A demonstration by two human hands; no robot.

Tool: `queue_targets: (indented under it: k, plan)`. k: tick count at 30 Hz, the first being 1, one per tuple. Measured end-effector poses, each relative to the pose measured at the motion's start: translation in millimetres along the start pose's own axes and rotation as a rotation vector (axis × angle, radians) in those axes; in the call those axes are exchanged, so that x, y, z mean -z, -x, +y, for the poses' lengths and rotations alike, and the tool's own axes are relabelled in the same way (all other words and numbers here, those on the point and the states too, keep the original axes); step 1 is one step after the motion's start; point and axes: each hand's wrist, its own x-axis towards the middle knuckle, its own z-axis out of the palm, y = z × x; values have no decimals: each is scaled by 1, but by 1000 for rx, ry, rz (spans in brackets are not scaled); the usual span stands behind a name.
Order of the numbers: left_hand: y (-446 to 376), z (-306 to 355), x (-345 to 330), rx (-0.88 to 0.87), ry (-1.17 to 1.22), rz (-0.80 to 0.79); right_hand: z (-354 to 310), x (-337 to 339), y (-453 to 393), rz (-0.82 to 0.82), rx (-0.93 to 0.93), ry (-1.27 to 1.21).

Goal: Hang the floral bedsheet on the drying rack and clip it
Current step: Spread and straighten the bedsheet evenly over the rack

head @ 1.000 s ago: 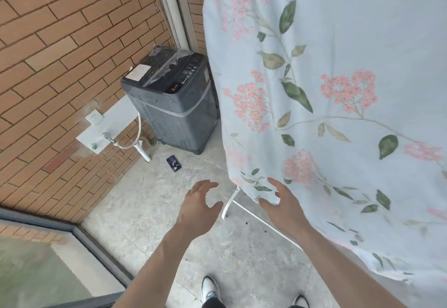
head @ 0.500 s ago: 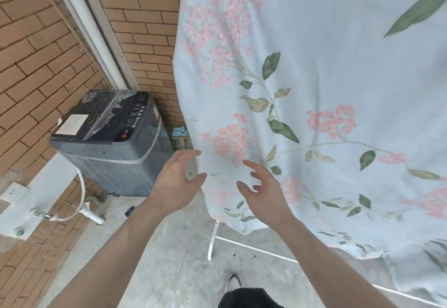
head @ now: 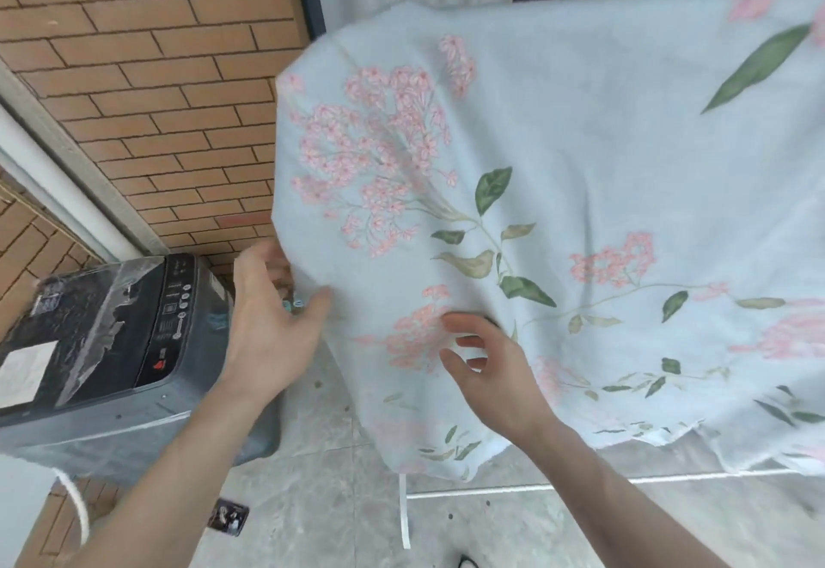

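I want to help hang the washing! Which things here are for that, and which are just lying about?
For the job:
floral bedsheet
drying rack
left hand
right hand

Just lying about:
washing machine
small dark thing on the floor
white hose

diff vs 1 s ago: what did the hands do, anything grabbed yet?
Both hands rose from near the floor to the floral bedsheet. The left hand now reaches its side edge, thumb on the cloth; the right hand hovers open in front. No firm grip visible. The sheet stays draped; the washing machine is unmoved.
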Motion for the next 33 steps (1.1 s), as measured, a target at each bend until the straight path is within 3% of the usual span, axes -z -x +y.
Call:
queue_targets:
  k: [3,12,16,22,27,33]
  plan:
    - [-29,5,14,-111,-3,-53,-8,-6,0,93,-27,8]
    - [-93,-22,56,-515,-65,-530,-56,-88,17,481,-137,-45]
    - [-111,-24,63,-579,-72,-730,-71,-109,38,505,-194,9]
    - [-126,-15,54,-700,-231,-900,-79,-106,52,575,-237,44]
    - [-143,-12,45,-656,-403,-1025,-79,-115,42,535,-287,101]
    - [-167,-3,25,-727,-355,-1279,-78,-132,39,572,-404,110]
